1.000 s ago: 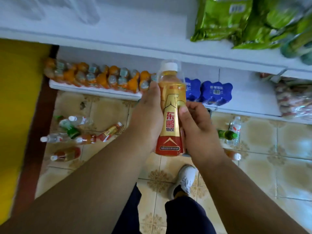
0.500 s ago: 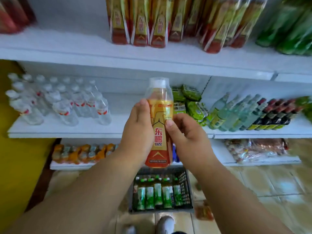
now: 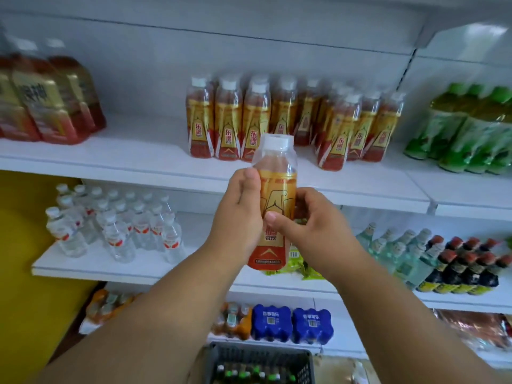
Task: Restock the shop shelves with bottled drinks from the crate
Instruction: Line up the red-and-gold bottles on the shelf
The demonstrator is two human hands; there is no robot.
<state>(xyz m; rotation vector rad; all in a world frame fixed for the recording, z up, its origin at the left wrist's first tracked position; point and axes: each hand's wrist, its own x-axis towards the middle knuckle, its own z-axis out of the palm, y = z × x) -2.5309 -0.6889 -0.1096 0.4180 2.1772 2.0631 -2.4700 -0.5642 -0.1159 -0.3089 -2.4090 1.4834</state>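
- Setting: shop aisle, white tiered shelving against a white back panel, yellow wall at left; frame somewhat motion-blurred.
- Nearest: dark plastic crate (image 3: 257,356) at bottom edge, below the arms. Green-capped bottles (image 3: 243,376) still stand in it, so stock is left to shelve.
- Mid: left hand (image 3: 238,214) and right hand (image 3: 307,220) both wrap one gold-and-red bottle (image 3: 273,206), held upright. Left fingers curl round its left side; right thumb presses across the label, fingers behind it. Neither hand is free.
- Bottle position: in the air in front of the shelves, cap near the edge of the upper shelf (image 3: 138,164); not yet set down.
- Far: matching gold-and-red row (image 3: 293,120) on that shelf; bare shelf in front of the row and to its left.
- Judgement: task partly done; this bottle mid-transfer, placement pending, crate not emptied.
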